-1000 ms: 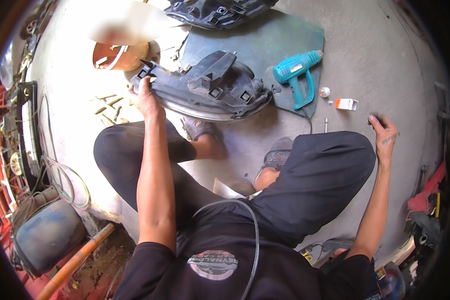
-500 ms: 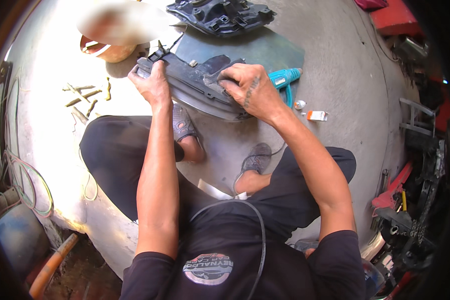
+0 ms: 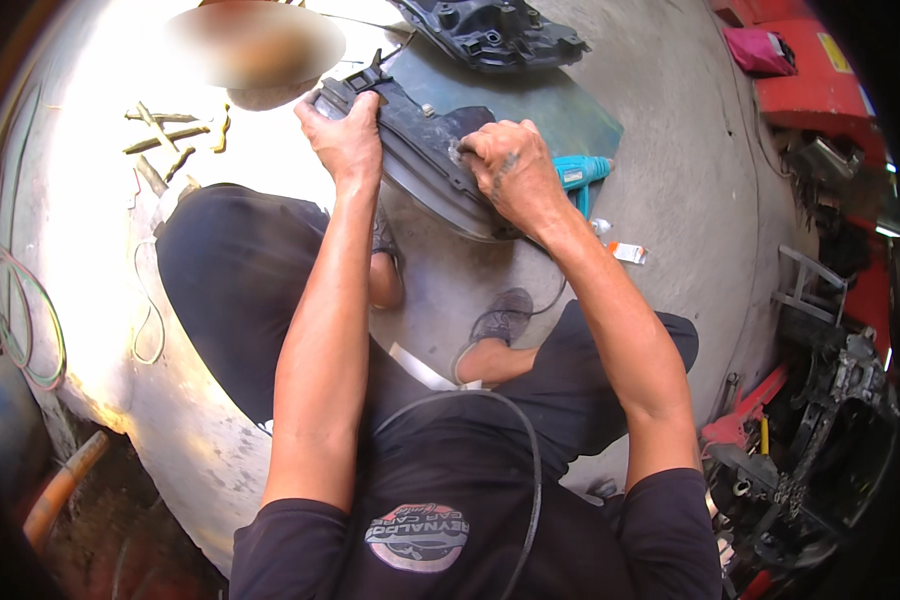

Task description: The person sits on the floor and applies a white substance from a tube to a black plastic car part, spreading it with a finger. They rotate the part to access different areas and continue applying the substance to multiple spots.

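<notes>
A dark car headlight unit (image 3: 425, 165) with a clear curved lens edge is tilted over the floor in front of me. My left hand (image 3: 345, 138) grips its left end, thumb on top. My right hand (image 3: 515, 175) is closed against the right part of its housing, fingertips pressed together. Whatever those fingers hold, if anything, is hidden. Just right of my right hand lies a teal heat gun (image 3: 582, 172), partly covered by it. Beyond the unit, a second black headlight housing (image 3: 500, 38) rests on a greenish flat sheet (image 3: 585, 115).
An orange and white small box (image 3: 628, 252) and a small white item (image 3: 600, 227) lie right of the heat gun. Several wooden sticks (image 3: 165, 135) are on the floor at left. Metal parts (image 3: 820, 430) crowd the right side. A cable runs by my foot.
The view has shifted, so the floor things sit elsewhere in the picture. My left hand still grips the headlight unit; my right hand stays closed on its housing.
</notes>
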Available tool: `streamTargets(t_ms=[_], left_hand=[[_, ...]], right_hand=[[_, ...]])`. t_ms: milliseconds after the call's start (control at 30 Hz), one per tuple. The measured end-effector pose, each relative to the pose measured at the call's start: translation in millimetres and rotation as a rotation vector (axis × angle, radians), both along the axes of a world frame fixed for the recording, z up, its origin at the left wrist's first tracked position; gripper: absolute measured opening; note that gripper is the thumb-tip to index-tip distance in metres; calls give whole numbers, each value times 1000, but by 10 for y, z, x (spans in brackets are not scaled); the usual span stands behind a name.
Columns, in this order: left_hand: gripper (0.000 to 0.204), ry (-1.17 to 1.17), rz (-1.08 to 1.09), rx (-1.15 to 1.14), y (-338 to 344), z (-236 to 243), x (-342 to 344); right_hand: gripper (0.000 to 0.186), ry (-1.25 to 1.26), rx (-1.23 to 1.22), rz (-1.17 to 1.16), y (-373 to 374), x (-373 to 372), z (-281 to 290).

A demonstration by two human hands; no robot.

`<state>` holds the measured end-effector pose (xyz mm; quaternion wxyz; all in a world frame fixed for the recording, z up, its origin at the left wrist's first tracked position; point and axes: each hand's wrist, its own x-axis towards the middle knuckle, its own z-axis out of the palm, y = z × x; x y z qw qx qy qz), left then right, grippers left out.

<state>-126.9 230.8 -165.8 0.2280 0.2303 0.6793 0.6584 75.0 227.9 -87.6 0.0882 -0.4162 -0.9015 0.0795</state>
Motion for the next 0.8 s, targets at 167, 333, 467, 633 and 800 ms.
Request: streamTargets(t_ms=[167, 333, 467, 633, 800], left_hand=[[67, -6, 9, -13, -26, 90, 15], [69, 39, 15, -30, -11, 8, 0], [70, 13, 7, -32, -6, -20, -8], [71, -7, -7, -15, -17, -22, 1], [72, -2, -18, -20, -34, -44, -19]], right_hand=[[11, 0, -3, 1, 9, -29, 10], [12, 3, 1, 3, 28, -90, -23], [12, 26, -10, -18, 57, -123, -6], [14, 88, -39, -3, 106, -151, -25], [13, 87, -75, 35, 91, -69, -6]])
